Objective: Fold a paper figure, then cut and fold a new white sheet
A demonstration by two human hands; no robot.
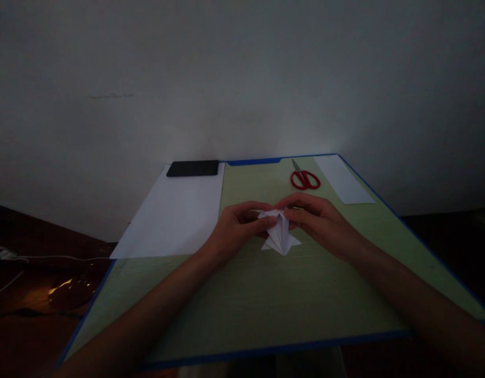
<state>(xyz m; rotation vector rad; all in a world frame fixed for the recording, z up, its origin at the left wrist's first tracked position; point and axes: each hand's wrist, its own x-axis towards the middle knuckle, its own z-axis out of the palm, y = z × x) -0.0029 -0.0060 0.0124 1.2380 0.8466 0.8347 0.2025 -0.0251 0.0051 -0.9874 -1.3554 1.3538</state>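
A small piece of folded white paper (282,234), creased into several points, is held between my two hands over the middle of the table. My left hand (241,224) grips its left side, the thumb lying on the front face. On the other side, my right hand (314,216) pinches the upper right edge between thumb and fingers. Both hands meet near the paper's top. Its pointed lower end and two side flaps face toward me. The fingers behind the paper are partly hidden.
The pale green table (266,310) has a blue edge. Red-handled scissors (305,179) lie beyond my right hand, left of a white paper strip (347,181). At the back left, a black phone-like slab (192,168) rests on a white sheet (175,215). A wall stands behind.
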